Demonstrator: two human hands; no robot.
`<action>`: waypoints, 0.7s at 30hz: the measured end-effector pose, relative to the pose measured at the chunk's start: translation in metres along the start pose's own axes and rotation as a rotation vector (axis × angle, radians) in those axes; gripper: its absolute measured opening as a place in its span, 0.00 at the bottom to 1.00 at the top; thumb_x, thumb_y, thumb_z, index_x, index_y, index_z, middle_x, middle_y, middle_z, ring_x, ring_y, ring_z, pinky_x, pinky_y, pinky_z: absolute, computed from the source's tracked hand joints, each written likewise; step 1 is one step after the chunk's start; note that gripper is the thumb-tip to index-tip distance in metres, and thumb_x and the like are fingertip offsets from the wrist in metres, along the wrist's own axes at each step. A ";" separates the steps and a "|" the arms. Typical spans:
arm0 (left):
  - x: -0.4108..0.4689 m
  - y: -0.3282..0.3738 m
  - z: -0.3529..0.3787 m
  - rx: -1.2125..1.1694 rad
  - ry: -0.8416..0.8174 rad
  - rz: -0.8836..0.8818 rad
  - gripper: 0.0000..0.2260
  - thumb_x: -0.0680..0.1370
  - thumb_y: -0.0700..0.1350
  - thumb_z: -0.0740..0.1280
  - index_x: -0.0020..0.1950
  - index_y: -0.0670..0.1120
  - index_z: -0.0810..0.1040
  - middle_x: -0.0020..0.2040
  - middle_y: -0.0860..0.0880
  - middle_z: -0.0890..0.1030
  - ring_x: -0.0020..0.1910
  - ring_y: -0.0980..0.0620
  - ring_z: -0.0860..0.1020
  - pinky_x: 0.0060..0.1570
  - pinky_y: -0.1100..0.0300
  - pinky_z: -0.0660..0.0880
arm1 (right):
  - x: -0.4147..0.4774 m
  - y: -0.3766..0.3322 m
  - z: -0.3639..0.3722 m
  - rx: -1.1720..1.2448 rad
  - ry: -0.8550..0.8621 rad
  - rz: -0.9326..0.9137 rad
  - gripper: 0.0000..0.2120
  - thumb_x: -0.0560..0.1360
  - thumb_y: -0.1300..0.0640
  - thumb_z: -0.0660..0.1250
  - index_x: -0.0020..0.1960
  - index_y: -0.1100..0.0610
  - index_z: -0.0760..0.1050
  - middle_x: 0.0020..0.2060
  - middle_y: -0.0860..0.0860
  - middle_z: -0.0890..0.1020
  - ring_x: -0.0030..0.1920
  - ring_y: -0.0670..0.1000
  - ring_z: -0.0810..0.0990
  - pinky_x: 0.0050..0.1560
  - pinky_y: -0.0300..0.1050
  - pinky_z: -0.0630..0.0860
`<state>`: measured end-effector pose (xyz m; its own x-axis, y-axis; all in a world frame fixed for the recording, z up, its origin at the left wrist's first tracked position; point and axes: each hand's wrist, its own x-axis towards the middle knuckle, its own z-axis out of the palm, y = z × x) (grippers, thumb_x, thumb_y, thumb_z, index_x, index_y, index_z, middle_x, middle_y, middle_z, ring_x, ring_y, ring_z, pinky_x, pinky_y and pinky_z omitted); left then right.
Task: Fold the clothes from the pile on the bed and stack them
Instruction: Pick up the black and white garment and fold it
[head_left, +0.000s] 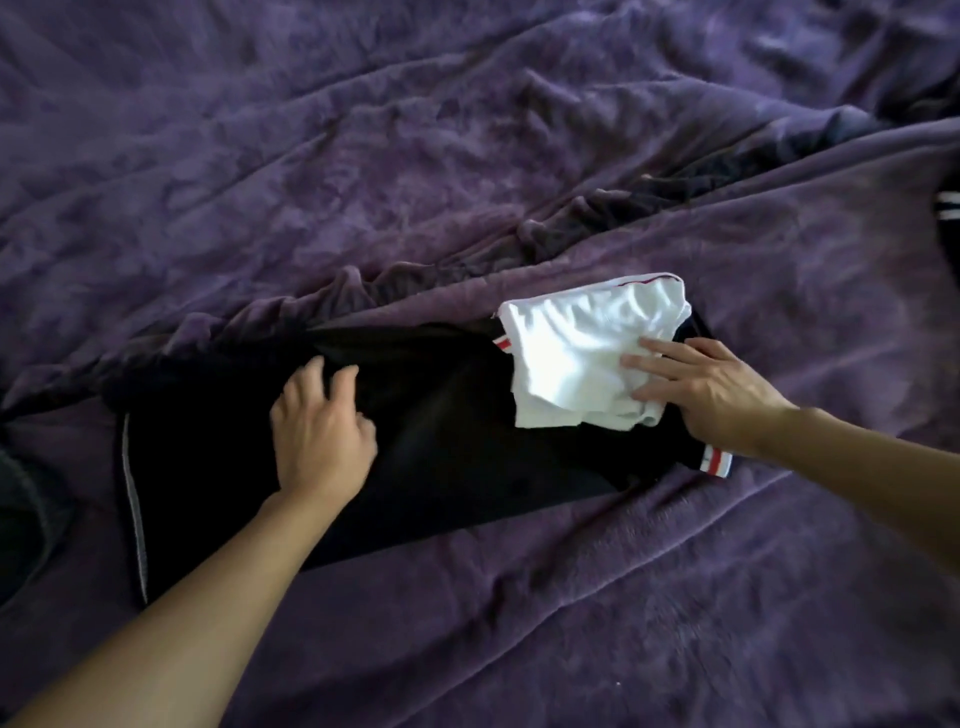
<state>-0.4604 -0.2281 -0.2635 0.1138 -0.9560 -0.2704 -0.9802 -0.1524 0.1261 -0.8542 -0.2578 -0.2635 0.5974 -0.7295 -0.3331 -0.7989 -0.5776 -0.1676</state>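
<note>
Spread lengthwise across a rumpled purple blanket (363, 156): a black garment (467, 441), grey-stitched hem toward the left, red, white and blue striped trim (717, 461) at its right end. Stacked on that right end, a folded white garment (587, 353), creased, with a short red-striped edge showing at its left. On the middle of the black cloth, the left hand (322, 431), palm down, fingers (347, 376) loosely bent and slightly apart, tips near the garment's far edge; pressing rather than pinching, no cloth gathered between them, though somewhat blurred. Over to the right, the right hand (711, 389), flat, fingers (660, 347) straight and spread, tips resting on the lower right part of the white garment, palm over the black fabric just beside it, gripping nothing. At the left border, another dark garment (21, 509), partly cut off; at the right border, a dark piece (948, 205) with white stripes, well apart from both hands.
</note>
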 end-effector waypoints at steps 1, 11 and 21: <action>-0.002 0.014 -0.002 -0.028 0.056 0.080 0.24 0.71 0.39 0.69 0.67 0.42 0.72 0.71 0.37 0.66 0.69 0.37 0.65 0.64 0.41 0.66 | -0.005 -0.002 0.003 0.036 0.063 0.044 0.22 0.62 0.70 0.65 0.51 0.53 0.83 0.64 0.51 0.78 0.68 0.58 0.72 0.60 0.59 0.70; -0.002 0.137 0.036 0.112 -0.310 0.520 0.28 0.76 0.41 0.61 0.75 0.51 0.58 0.79 0.45 0.45 0.77 0.44 0.41 0.73 0.46 0.51 | 0.009 -0.013 0.007 1.089 0.228 1.213 0.35 0.57 0.31 0.74 0.53 0.56 0.79 0.47 0.51 0.83 0.47 0.53 0.83 0.51 0.49 0.80; -0.028 0.080 0.017 -0.476 -0.043 0.199 0.17 0.77 0.39 0.63 0.66 0.44 0.75 0.68 0.46 0.71 0.67 0.47 0.69 0.65 0.51 0.68 | 0.009 -0.053 -0.044 0.792 0.445 0.930 0.14 0.65 0.48 0.73 0.44 0.53 0.74 0.38 0.47 0.80 0.43 0.53 0.80 0.44 0.52 0.79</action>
<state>-0.5450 -0.2093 -0.2618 -0.0842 -0.9685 -0.2342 -0.7987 -0.0750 0.5971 -0.8035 -0.2498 -0.2164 -0.3502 -0.8835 -0.3110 -0.6560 0.4684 -0.5919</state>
